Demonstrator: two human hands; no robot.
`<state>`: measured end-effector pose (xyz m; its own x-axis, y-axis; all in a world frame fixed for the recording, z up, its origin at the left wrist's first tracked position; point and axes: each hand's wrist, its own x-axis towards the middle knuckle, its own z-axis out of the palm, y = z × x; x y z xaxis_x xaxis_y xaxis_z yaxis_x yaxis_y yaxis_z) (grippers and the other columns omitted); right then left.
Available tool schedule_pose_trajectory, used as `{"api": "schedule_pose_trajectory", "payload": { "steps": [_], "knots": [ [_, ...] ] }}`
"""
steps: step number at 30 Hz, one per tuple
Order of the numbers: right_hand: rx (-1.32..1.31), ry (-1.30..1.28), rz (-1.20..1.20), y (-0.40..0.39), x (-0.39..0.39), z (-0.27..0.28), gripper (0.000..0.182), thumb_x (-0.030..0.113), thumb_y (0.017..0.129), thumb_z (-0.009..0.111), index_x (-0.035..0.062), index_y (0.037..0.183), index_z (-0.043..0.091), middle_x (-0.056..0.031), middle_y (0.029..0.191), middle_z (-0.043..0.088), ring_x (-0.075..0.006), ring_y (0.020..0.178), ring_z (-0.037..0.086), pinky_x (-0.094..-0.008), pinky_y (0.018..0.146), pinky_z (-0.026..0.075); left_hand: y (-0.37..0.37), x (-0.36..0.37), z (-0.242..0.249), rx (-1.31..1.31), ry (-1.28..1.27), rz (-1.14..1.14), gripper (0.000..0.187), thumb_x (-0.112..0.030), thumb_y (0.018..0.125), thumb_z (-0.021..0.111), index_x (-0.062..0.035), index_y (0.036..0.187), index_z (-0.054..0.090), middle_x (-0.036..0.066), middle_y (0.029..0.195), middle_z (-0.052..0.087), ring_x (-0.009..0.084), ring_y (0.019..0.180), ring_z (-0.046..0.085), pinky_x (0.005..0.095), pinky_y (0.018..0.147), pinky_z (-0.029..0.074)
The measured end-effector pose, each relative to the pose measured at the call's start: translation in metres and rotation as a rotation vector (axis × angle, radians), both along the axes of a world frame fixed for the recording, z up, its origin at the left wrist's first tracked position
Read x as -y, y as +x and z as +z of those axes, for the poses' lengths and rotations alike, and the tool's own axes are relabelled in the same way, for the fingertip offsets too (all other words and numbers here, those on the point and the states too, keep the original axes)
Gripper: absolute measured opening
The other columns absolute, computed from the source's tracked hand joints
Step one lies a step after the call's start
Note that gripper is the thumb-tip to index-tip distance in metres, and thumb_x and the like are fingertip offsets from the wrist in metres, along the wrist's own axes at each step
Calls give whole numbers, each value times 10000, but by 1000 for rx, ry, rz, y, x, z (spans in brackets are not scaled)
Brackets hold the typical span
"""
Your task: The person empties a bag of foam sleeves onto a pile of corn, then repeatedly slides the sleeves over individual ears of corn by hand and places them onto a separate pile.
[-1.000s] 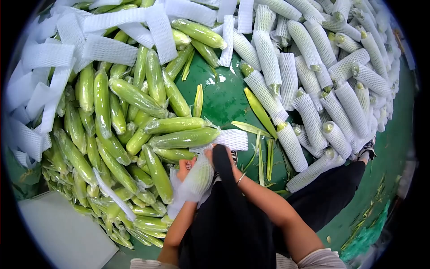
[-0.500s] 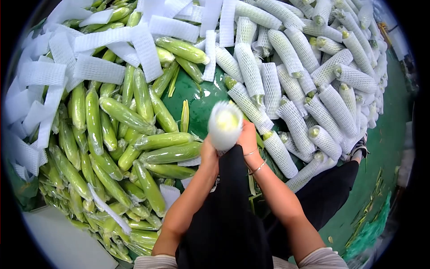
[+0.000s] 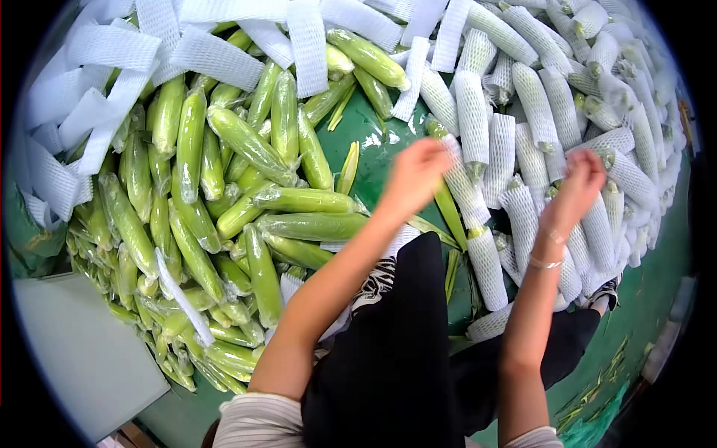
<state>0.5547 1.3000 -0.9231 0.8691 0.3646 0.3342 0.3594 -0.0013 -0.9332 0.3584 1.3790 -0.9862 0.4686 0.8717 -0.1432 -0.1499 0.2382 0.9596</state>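
My left hand (image 3: 415,176) hangs over the bare green floor strip, beside the near edge of the net-sleeved pile; its fingers are curled together and blurred, and nothing shows clearly in them. Farther right, my right hand (image 3: 579,183) is over the pile of corn in white foam net sleeves (image 3: 534,104), fingers bent and partly blurred, with no held item plainly visible. Left of my hands lies a heap of green corn in clear wrap (image 3: 250,145). Flat white foam sleeves (image 3: 216,58) are strewn across the top of that heap.
A grey box surface (image 3: 82,336) stands at the lower left. Green floor (image 3: 358,138) shows between the piles, with loose husk leaves (image 3: 348,170) on it. Green netting (image 3: 590,431) lies at the lower right. My knee in black cloth (image 3: 418,276) is between my arms.
Both hands have come away from the net-sleeved corn they held upright over my knee and moved apart to the right. The view has shifted, so the piles appear farther right.
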Motion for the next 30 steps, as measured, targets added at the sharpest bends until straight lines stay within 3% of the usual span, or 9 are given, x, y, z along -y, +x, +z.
{"api": "schedule_pose_trajectory", "payload": {
  "steps": [4, 5, 7, 13, 17, 20, 22, 25, 30],
  "knots": [
    [-236, -605, 766, -126, 22, -75, 187, 69, 810, 553, 37, 993, 582, -78, 921, 605, -167, 897, 572, -296, 790, 448, -153, 30, -45, -379, -51, 435, 130, -103, 895, 536, 4, 948, 586, 70, 779, 620, 126, 679, 572, 244, 621, 470],
    [85, -465, 966, -149, 27, -106, 272, 130, 781, 621, 26, 1027, 571, -134, 974, 597, -241, 935, 576, -337, 833, 449, -173, 39, -28, -341, -162, 494, 111, -93, 895, 536, 2, 931, 582, 50, 730, 591, 117, 641, 551, 236, 577, 450],
    [506, -673, 1041, -195, 23, -118, 411, 183, 736, 686, 20, 1077, 524, -209, 1028, 555, -323, 988, 545, -390, 860, 435, -201, 55, -24, -327, -118, 503, 89, -77, 894, 537, -3, 920, 580, 44, 726, 583, 106, 617, 538, 228, 555, 440],
    [305, -1258, 943, -183, 11, -135, 641, 133, 671, 715, 6, 1223, 414, -183, 851, 640, -371, 813, 618, -418, 731, 496, -203, 93, -31, -324, -229, 475, 79, -69, 898, 537, -12, 921, 585, 45, 743, 596, 94, 617, 537, 216, 563, 442],
    [175, -630, 1286, -128, 36, -114, 239, 108, 718, 628, -42, 901, 600, -199, 714, 624, -315, 686, 632, -373, 627, 484, -190, 104, -45, -317, -263, 307, 94, -75, 900, 541, -12, 949, 590, 45, 768, 609, 91, 644, 548, 215, 586, 454],
    [-77, -937, 1089, -121, 47, -72, 148, 104, 740, 587, -21, 815, 617, -150, 699, 614, -242, 625, 592, -330, 594, 463, -180, 101, -41, -259, -278, 184, 124, -86, 905, 543, -7, 990, 587, 52, 831, 620, 91, 694, 561, 219, 622, 461],
    [-517, -698, 1050, -106, 74, -45, 77, 24, 766, 532, 1, 802, 596, 34, 659, 518, -40, 617, 462, -204, 544, 361, -178, 98, -25, -250, -314, 82, 146, -90, 906, 546, -5, 1017, 585, 58, 849, 624, 100, 711, 568, 230, 646, 470],
    [-713, -452, 772, -107, 100, -20, 96, -3, 766, 521, 34, 840, 568, 66, 682, 486, -23, 624, 425, -171, 572, 341, -153, 105, -14, -170, -431, -100, 184, -95, 898, 554, 3, 1052, 577, 56, 887, 626, 98, 770, 573, 211, 680, 467],
    [-478, -467, 902, -142, 101, -30, 245, 7, 767, 597, 41, 990, 503, 20, 862, 479, -68, 788, 459, -200, 674, 389, -90, 106, 4, -95, -194, -174, 264, -97, 889, 557, 19, 1127, 561, 82, 994, 638, 128, 912, 580, 259, 788, 467]
  ]
}}
